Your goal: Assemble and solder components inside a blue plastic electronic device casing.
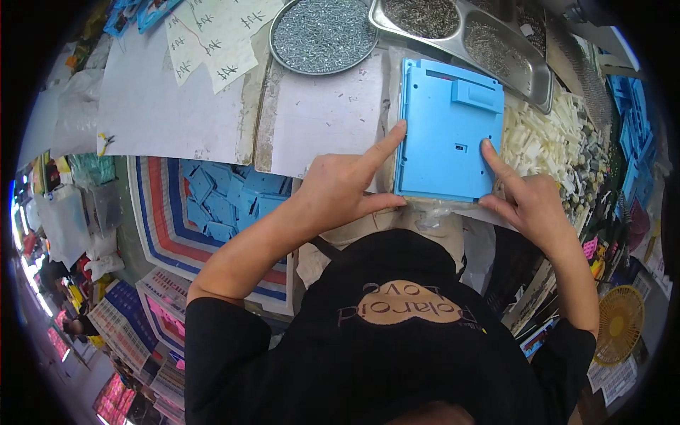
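A light blue, roughly square plastic casing (443, 131) lies at the near edge of the work table, with a raised block in its upper right and a small slot near the middle. My left hand (340, 188) grips its near left corner, index finger along the left edge and thumb at the bottom. On the other side, my right hand (530, 204) has its index finger on the casing's face and its thumb at the near right corner. The other fingers of both hands are partly hidden.
Behind the casing stand a round tray (324, 69) of small metal screws and a divided steel tray (542, 88) of small parts. Cream plastic pieces (545, 138) are heaped at right. A striped-lined crate (145, 234) at lower left holds blue casings. A yellow fan (620, 324) stands lower right.
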Available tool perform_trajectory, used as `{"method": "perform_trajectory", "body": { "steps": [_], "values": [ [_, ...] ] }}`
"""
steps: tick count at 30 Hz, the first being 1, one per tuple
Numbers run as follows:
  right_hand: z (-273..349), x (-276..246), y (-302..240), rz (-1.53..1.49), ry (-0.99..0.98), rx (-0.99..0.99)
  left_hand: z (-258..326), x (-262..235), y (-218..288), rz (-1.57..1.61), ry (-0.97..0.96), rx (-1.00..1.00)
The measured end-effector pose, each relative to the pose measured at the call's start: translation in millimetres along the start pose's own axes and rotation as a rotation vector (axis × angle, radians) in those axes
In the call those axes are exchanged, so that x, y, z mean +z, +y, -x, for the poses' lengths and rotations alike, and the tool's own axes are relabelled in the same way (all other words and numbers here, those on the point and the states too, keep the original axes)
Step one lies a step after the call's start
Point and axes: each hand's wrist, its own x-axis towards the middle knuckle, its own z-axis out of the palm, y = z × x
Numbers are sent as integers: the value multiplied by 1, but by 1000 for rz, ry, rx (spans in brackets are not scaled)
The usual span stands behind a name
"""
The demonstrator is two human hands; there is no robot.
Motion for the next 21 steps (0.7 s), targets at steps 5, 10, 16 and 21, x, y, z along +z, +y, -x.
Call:
{"method": "perform_trajectory", "body": {
  "steps": [5, 10, 16, 21],
  "values": [
    [1, -6, -14, 106, -1, 82, -15, -43, 5, 12, -86, 12],
    [-27, -50, -35, 259, -153, 24, -68, -94, -53, -500, 556, 29],
    [-177, -54, -41, 240, 454, -451, -89, -92, -67, -594, 476, -27],
    [-275, -19, -58, 492, 369, -457, -84, -87, -71, -531, 533, -65]
  ]
}}
